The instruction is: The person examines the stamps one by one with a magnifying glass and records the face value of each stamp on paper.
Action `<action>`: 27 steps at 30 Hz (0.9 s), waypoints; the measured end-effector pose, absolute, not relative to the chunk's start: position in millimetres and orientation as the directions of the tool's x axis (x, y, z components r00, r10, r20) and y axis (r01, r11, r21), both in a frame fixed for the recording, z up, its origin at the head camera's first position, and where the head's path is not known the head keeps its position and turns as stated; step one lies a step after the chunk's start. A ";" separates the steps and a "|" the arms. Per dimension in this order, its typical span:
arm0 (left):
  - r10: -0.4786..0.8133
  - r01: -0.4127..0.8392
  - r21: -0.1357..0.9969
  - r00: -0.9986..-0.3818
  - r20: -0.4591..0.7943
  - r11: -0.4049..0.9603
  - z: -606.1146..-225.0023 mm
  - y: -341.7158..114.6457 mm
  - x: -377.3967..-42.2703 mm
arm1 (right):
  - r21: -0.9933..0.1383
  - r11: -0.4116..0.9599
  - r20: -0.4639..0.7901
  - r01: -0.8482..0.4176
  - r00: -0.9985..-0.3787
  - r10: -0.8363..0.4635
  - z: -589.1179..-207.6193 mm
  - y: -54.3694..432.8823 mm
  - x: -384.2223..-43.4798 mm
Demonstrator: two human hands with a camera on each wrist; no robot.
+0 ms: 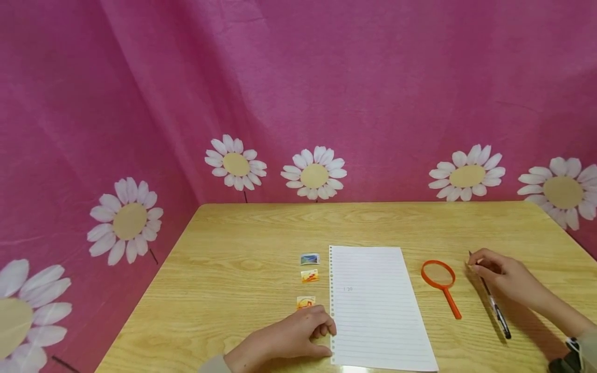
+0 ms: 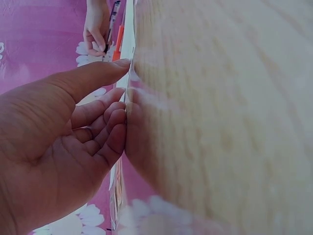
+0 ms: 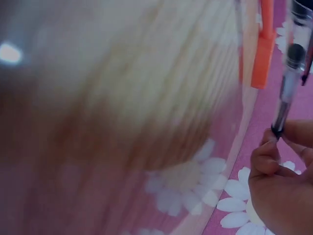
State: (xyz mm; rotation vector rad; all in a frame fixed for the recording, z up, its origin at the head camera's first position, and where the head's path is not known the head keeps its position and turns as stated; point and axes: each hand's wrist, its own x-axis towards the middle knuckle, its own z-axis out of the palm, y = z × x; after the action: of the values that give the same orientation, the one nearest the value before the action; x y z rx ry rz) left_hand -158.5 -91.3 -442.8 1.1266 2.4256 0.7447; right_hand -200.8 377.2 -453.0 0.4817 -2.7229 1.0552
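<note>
A sheet of lined loose-leaf paper [image 1: 375,305], with a short handwritten number near its upper left, lies on the table. My left hand [image 1: 296,334] rests at its punched left edge, thumb extended and the other fingers bent, fingertips touching down. Just beyond these fingers is a yellow-and-red stamp [image 1: 306,302], partly covered by the hand. Over on the right, my right hand [image 1: 506,274] pinches a pen [image 1: 497,313] near one end; its black far end points toward me. The right wrist view also shows this pen [image 3: 288,88] between thumb and fingers.
A red-orange magnifying glass [image 1: 438,274] lies between paper and pen. Another yellow-and-red stamp [image 1: 309,276] and a blue stamp [image 1: 310,259] line up left of the paper. Behind the wooden table [image 1: 242,243] hangs a pink cloth [image 1: 373,93] with white flowers.
</note>
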 end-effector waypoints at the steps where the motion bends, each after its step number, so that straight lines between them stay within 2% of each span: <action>1: 0.782 0.591 0.596 -0.615 -0.102 0.543 -442.9 -91.2 -158.7 | -0.593 0.714 0.289 -0.372 -0.926 -0.242 -453.2 376.1 -202.3; 5: 0.781 0.597 0.587 -0.616 -0.101 0.547 -443.2 -90.4 -159.0 | -0.530 0.744 0.306 -0.406 -0.910 -0.279 -453.4 372.5 -205.6; 11: 0.779 0.603 0.577 -0.620 -0.094 0.551 -442.4 -90.5 -158.3 | -0.503 0.757 0.297 -0.417 -0.906 -0.301 -458.6 370.8 -210.6; 19: 0.780 0.563 0.627 -0.614 -0.120 0.539 -442.3 -93.0 -159.0 | -0.440 0.771 0.327 -0.460 -0.882 -0.339 -467.2 371.9 -213.2; 27: 0.803 0.618 0.601 -0.592 -0.069 0.507 -444.5 -94.8 -158.8 | -0.368 0.801 0.345 -0.472 -0.869 -0.354 -471.2 371.5 -214.3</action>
State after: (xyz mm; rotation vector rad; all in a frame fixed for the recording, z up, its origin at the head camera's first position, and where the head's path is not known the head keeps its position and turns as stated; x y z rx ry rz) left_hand -158.8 -94.8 -444.5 1.1847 2.4145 0.7622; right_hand -214.3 371.5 -471.2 0.6378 -2.7295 0.6574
